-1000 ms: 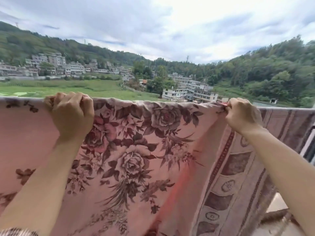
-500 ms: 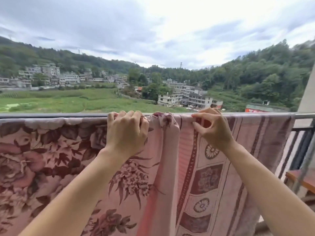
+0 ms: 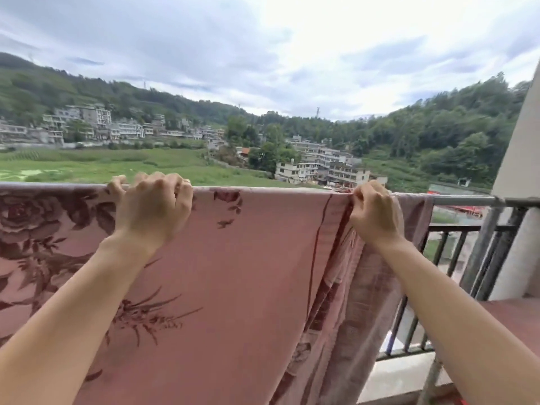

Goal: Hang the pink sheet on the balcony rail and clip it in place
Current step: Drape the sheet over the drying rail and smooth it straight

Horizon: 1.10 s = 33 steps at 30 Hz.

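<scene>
The pink sheet (image 3: 233, 273) with dark red rose prints hangs over the metal balcony rail (image 3: 467, 201) and covers most of its length. My left hand (image 3: 152, 209) grips the sheet's top fold on the rail, fingers curled over it. To the right, my right hand (image 3: 375, 214) pinches the sheet's top edge near its striped border, where the cloth bunches into vertical folds. No clip shows in view.
The bare end of the rail runs right to a pale wall pillar (image 3: 520, 185). Dark vertical railing bars (image 3: 450, 249) stand below it. A reddish-brown surface (image 3: 514, 320) lies at lower right. Beyond the rail are fields, buildings and wooded hills.
Both hands have slid right along the rail with the sheet, and stand further apart than half a second ago. The cloth between them now lies flat and stretched.
</scene>
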Each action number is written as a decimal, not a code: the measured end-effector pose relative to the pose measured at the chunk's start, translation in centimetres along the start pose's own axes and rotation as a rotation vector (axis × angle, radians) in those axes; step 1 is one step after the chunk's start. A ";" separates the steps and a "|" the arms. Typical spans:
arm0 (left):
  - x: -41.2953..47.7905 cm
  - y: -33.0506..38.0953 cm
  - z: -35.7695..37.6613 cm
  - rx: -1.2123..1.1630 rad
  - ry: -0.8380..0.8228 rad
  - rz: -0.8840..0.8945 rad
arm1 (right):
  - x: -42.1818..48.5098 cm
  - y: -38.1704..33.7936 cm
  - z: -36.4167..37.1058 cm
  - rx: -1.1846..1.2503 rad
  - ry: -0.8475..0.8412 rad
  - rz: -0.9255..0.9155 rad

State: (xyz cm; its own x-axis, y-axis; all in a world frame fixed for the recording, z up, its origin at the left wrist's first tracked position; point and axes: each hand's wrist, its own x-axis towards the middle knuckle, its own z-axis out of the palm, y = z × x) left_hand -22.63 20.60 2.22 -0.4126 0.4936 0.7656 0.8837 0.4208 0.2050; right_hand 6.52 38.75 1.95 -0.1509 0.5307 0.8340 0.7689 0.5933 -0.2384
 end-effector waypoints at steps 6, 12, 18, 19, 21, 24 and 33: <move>-1.6 12.8 2.6 -0.007 -0.173 0.141 | -0.6 4.9 -1.5 0.414 -0.072 -0.066; -1.4 21.2 6.6 -0.078 -0.161 0.181 | 0.8 15.1 -2.5 0.135 -0.017 0.062; -0.7 25.8 9.9 -0.238 0.102 0.069 | 5.2 21.2 -1.9 0.169 -0.135 -0.129; -0.8 26.2 10.2 -0.262 0.157 0.038 | 5.7 21.8 -1.9 0.225 -0.103 -0.165; -1.4 26.8 11.0 -0.277 0.286 -0.030 | 6.4 23.3 -1.9 0.240 -0.054 -0.208; -1.8 27.8 12.1 -0.246 0.430 -0.140 | 6.7 27.0 -1.9 0.032 0.060 -0.148; -0.8 41.8 14.4 -0.093 0.165 -0.052 | 8.6 39.8 -2.6 0.043 0.111 0.188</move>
State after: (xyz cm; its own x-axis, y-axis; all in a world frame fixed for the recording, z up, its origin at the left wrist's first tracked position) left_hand 11.47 48.80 1.36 -0.4237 0.3384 0.8402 0.8816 0.3669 0.2968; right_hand 37.44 65.37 0.89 0.0639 0.5663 0.8218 0.7498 0.5161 -0.4140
